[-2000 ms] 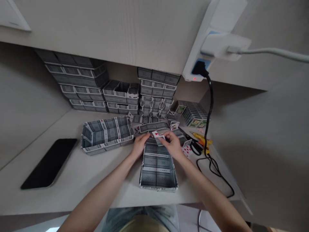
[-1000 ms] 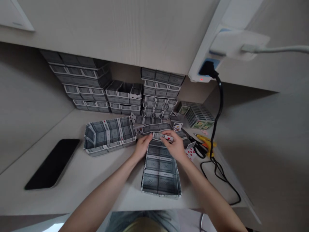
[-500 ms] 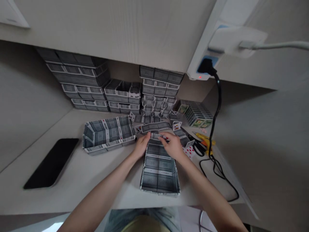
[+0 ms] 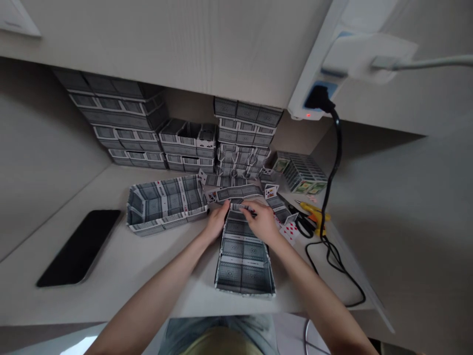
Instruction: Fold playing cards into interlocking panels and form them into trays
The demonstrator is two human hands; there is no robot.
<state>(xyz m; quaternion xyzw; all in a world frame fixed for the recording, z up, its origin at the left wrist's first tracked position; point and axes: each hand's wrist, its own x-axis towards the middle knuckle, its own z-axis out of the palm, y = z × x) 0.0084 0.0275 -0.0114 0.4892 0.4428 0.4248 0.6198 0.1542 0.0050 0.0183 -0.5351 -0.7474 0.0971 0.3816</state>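
An open tray of folded playing cards lies lengthwise in front of me, patterned card backs showing inside. At its far left corner, my left hand pinches the tray's edge between thumb and fingers. My right hand is closed at the far right end, thumb and fingers pressed together on the far wall of the same tray; part of that wall is hidden behind it. A second, longer card tray sits to the left. Loose and joined cards lie just beyond my hands.
Stacked card boxes line the back. A phone lies at left. At right are a pack of wrapped decks, scissors, a yellow-handled tool and a black cable from a power strip.
My right hand has shifted very slightly left along the tray's far wall. The left hand keeps its hold, and the view has moved a little.
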